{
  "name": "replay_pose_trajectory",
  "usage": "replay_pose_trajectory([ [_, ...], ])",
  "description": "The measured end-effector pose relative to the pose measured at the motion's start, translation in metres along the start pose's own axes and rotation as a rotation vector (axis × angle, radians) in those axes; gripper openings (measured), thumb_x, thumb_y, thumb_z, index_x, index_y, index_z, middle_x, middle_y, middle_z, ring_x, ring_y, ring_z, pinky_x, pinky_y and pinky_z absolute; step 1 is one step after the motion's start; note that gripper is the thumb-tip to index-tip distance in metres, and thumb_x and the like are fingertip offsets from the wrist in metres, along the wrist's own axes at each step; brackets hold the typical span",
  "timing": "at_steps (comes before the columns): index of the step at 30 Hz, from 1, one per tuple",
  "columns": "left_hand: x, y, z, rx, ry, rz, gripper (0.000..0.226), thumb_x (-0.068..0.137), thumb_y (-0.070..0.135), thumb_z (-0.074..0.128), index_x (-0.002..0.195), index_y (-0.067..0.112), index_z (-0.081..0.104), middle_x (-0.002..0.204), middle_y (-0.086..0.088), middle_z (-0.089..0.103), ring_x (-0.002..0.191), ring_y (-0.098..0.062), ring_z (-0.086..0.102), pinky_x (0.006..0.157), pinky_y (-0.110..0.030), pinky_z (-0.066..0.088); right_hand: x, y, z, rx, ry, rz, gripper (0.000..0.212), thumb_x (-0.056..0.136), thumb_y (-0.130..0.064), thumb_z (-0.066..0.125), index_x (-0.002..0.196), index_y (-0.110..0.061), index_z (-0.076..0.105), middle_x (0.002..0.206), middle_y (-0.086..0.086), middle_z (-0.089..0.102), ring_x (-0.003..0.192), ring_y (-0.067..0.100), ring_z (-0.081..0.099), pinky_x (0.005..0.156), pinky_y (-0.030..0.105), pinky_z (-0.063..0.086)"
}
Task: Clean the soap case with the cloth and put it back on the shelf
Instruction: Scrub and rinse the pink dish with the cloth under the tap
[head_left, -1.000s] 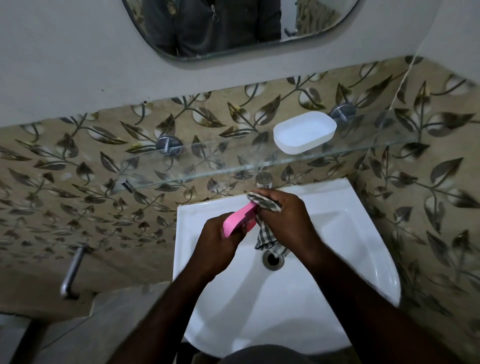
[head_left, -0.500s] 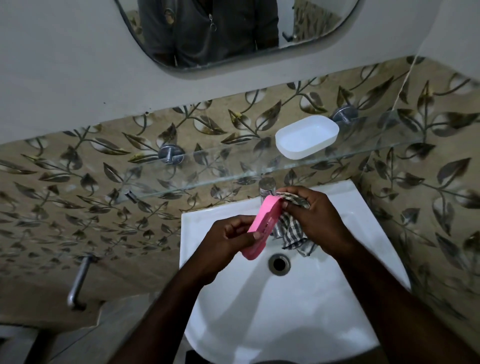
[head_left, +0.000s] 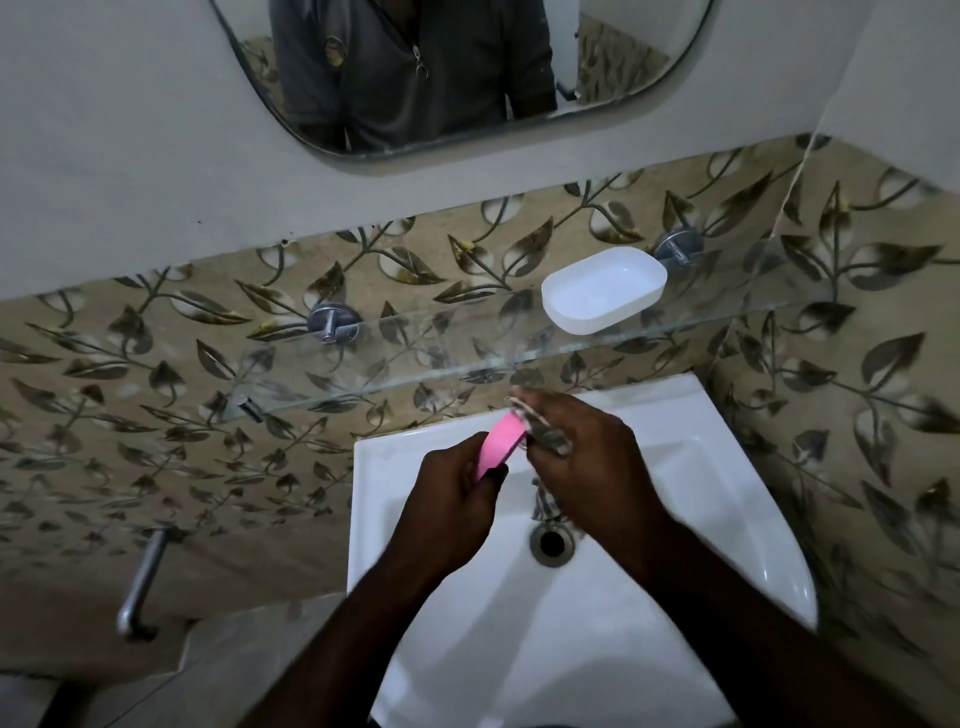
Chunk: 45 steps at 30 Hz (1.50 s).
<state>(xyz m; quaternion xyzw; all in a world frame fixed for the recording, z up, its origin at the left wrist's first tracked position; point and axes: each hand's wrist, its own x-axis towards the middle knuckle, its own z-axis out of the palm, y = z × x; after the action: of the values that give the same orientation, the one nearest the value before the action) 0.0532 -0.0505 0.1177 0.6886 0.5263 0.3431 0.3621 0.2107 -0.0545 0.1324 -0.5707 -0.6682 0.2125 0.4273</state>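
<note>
Over the white sink (head_left: 727, 519), my left hand (head_left: 447, 509) grips a pink soap case piece (head_left: 501, 444) on edge by its lower end. My right hand (head_left: 587, 462) holds a checked cloth (head_left: 545, 441) bunched against the pink piece's upper right side; a tail of the cloth hangs down toward the drain (head_left: 551, 541). A white soap case half (head_left: 602, 288) lies open side up on the glass shelf (head_left: 415, 358) above the sink, right of the middle.
The glass shelf is fixed by two metal mounts (head_left: 332, 321) to a leaf-patterned tile wall. A mirror (head_left: 467, 73) hangs above. A metal pipe (head_left: 140, 582) sticks out at the lower left. The tap is hidden behind my hands.
Both hands stay together over the sink, rubbing the cloth on the pink piece. The pink piece has shifted in my left hand's grip and the view has tilted slightly up.
</note>
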Motion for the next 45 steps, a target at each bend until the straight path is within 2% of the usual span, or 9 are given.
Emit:
replay_pose_trajectory([
  [3, -0.001, 0.010, -0.002, 0.059, -0.013, 0.061, 0.010, 0.091, 0.010, 0.054, 0.087, 0.009, 0.062, 0.060, 0.000, 0.052, 0.052, -0.009, 0.037, 0.052, -0.023, 0.029, 0.004, 0.000, -0.005, 0.041, 0.007, 0.129, 0.047, 0.080, -0.017, 0.064, 0.123, -0.034, 0.065, 0.124, -0.013, 0.067, 0.116, 0.007, 0.061, 0.098, 0.028, 0.048],
  [8, 0.007, 0.008, -0.006, 0.061, 0.029, 0.088, 0.010, 0.083, 0.013, 0.051, 0.077, 0.016, 0.059, 0.065, 0.001, 0.062, 0.058, -0.013, 0.051, 0.057, -0.035, 0.043, -0.013, -0.026, 0.002, -0.129, 0.070, -0.216, 0.044, 0.074, -0.018, 0.062, 0.118, -0.026, 0.069, 0.124, -0.006, 0.067, 0.105, 0.017, 0.064, 0.090, 0.029, 0.053],
  [14, 0.005, 0.005, -0.004, -0.003, 0.012, 0.037, 0.021, 0.092, 0.010, 0.056, 0.078, 0.025, 0.060, 0.060, 0.008, 0.053, 0.058, -0.006, 0.039, 0.056, -0.028, 0.033, 0.005, -0.013, 0.004, 0.104, 0.056, 0.042, 0.046, 0.077, -0.017, 0.063, 0.121, -0.031, 0.067, 0.120, -0.012, 0.068, 0.111, 0.007, 0.063, 0.094, 0.035, 0.051],
  [20, 0.015, 0.009, -0.012, 0.024, 0.060, 0.095, 0.011, 0.084, 0.009, 0.052, 0.080, 0.012, 0.062, 0.068, -0.004, 0.065, 0.062, -0.020, 0.057, 0.058, -0.042, 0.046, -0.003, -0.027, 0.007, -0.223, 0.048, -0.274, 0.047, 0.076, -0.018, 0.064, 0.121, -0.030, 0.066, 0.128, -0.009, 0.064, 0.103, 0.020, 0.062, 0.083, 0.030, 0.053],
  [25, 0.008, 0.009, -0.012, -0.016, 0.012, 0.024, 0.007, 0.086, 0.015, 0.057, 0.082, 0.018, 0.061, 0.057, 0.006, 0.043, 0.054, -0.011, 0.033, 0.052, -0.032, 0.028, 0.015, -0.003, -0.001, 0.142, -0.020, 0.159, 0.042, 0.081, -0.019, 0.067, 0.118, -0.037, 0.067, 0.117, -0.016, 0.070, 0.109, 0.005, 0.064, 0.095, 0.032, 0.051],
  [28, 0.006, 0.020, -0.015, -0.181, 0.013, 0.066, 0.007, 0.086, 0.016, 0.063, 0.087, 0.019, 0.069, 0.066, -0.010, 0.062, 0.061, -0.014, 0.052, 0.058, -0.034, 0.041, 0.014, 0.009, -0.004, 0.509, -0.210, 0.280, 0.039, 0.080, 0.000, 0.072, 0.104, -0.031, 0.070, 0.097, -0.010, 0.075, 0.091, 0.008, 0.070, 0.084, 0.033, 0.054],
  [32, 0.005, 0.033, -0.019, -0.403, 0.016, 0.117, 0.021, 0.081, 0.000, 0.063, 0.091, 0.016, 0.072, 0.082, 0.004, 0.075, 0.079, -0.010, 0.069, 0.073, -0.025, 0.054, 0.007, 0.013, -0.006, 0.980, -0.307, 0.390, 0.025, 0.084, 0.001, 0.068, 0.109, -0.005, 0.065, 0.090, 0.016, 0.071, 0.077, 0.029, 0.068, 0.072, 0.041, 0.056],
  [39, 0.007, 0.041, -0.029, -0.129, -0.026, 0.080, 0.029, 0.081, 0.009, 0.071, 0.080, 0.037, 0.069, 0.071, 0.014, 0.066, 0.063, -0.005, 0.056, 0.059, -0.018, 0.042, 0.012, 0.023, -0.012, 0.433, -0.217, 0.209, 0.027, 0.089, -0.011, 0.067, 0.109, -0.028, 0.071, 0.086, -0.009, 0.074, 0.084, 0.010, 0.069, 0.088, 0.042, 0.055],
  [45, 0.006, 0.050, -0.027, 0.259, 0.033, 0.057, 0.004, 0.079, 0.022, 0.067, 0.077, 0.019, 0.065, 0.060, 0.002, 0.059, 0.056, -0.015, 0.053, 0.054, -0.031, 0.040, 0.017, 0.005, -0.015, -0.132, -0.045, 0.024, 0.032, 0.083, -0.023, 0.067, 0.114, -0.031, 0.067, 0.109, -0.008, 0.072, 0.101, 0.019, 0.066, 0.083, 0.038, 0.053],
])
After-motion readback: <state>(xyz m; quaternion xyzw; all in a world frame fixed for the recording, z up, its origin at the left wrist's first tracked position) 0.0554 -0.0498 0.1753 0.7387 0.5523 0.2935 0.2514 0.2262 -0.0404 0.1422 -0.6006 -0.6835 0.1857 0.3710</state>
